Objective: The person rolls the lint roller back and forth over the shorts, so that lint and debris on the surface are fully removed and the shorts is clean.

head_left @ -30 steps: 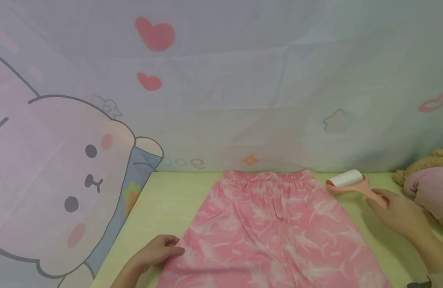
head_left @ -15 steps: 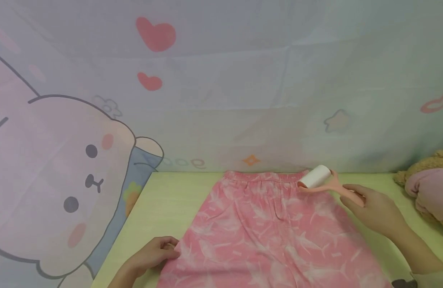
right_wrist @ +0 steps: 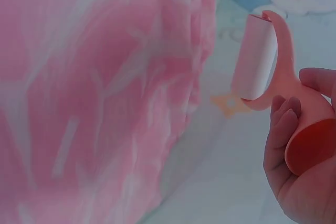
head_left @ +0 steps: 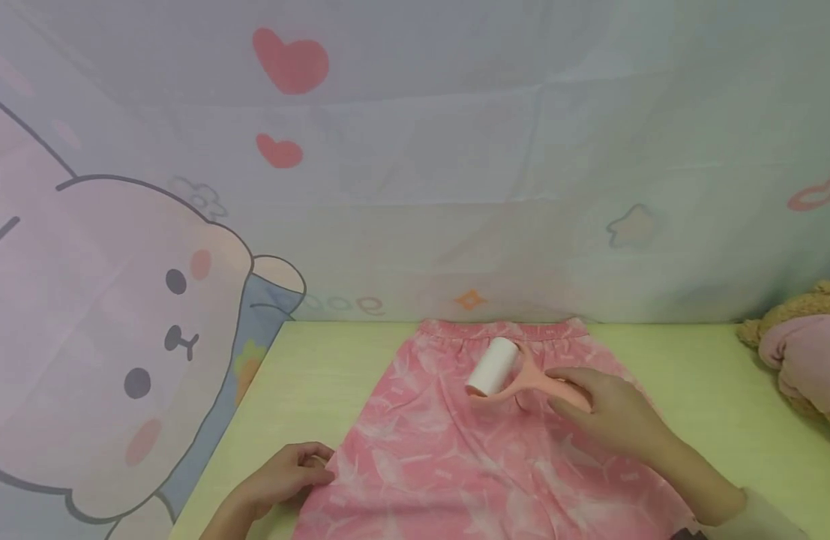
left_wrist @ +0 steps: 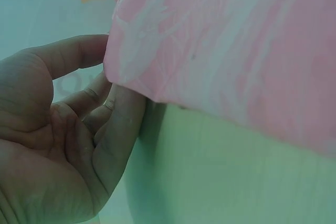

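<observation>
A pink skirt with white fish-like prints and a gathered waistband lies flat on the pale yellow-green table. My left hand is at its left edge; in the left wrist view, the fingers go under the cloth and the thumb side meets the edge, pinching it. My right hand grips the handle of a peach lint roller with a white roll. That roll is over the skirt's upper middle, just below the waistband. In the right wrist view, the fingers wrap the lint roller's handle.
A teddy bear in a pink top lies at the right end of the table. Behind the table hangs a printed cloth backdrop with a large rabbit and hearts.
My right hand has carried the lint roller leftward, from beside the waistband's right end to over the skirt's upper middle. My left hand stays nearly in place at the left edge.
</observation>
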`<state>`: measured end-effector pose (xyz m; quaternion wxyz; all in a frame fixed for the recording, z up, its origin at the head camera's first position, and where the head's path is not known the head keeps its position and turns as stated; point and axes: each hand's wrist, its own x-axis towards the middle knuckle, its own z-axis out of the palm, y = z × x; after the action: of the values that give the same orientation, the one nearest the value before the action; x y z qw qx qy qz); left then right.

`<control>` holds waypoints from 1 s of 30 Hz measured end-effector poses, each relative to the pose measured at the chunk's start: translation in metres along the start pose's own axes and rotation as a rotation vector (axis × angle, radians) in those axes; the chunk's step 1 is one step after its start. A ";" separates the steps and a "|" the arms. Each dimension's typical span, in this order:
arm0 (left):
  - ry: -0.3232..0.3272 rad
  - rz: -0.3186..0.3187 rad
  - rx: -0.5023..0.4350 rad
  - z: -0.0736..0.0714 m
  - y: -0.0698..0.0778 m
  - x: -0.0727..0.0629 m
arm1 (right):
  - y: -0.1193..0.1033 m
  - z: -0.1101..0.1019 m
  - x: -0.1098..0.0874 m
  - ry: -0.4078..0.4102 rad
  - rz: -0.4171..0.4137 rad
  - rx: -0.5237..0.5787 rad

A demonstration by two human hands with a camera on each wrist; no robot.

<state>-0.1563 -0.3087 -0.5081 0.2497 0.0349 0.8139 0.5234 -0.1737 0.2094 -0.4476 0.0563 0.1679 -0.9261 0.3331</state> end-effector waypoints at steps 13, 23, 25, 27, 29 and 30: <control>0.011 -0.042 -0.003 -0.001 0.002 -0.003 | -0.058 0.064 0.003 -0.118 -0.213 -0.012; 0.000 0.011 -0.016 -0.001 0.002 -0.003 | -0.097 0.110 0.004 -0.227 -0.420 -0.023; -0.004 0.014 -0.022 -0.002 0.002 -0.004 | -0.103 0.117 0.004 -0.251 -0.436 -0.026; -0.010 0.010 -0.031 -0.002 0.003 -0.005 | -0.109 0.123 0.005 -0.262 -0.447 -0.024; -0.011 0.000 -0.034 -0.003 0.003 -0.006 | -0.114 0.128 0.006 -0.268 -0.458 -0.018; -0.012 -0.006 -0.037 -0.003 0.003 -0.006 | -0.117 0.130 0.007 -0.270 -0.462 -0.021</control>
<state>-0.1531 -0.3119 -0.5021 0.2569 0.0311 0.8028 0.5372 -0.1383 0.0408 -0.4767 0.0086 0.4170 -0.8659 0.2763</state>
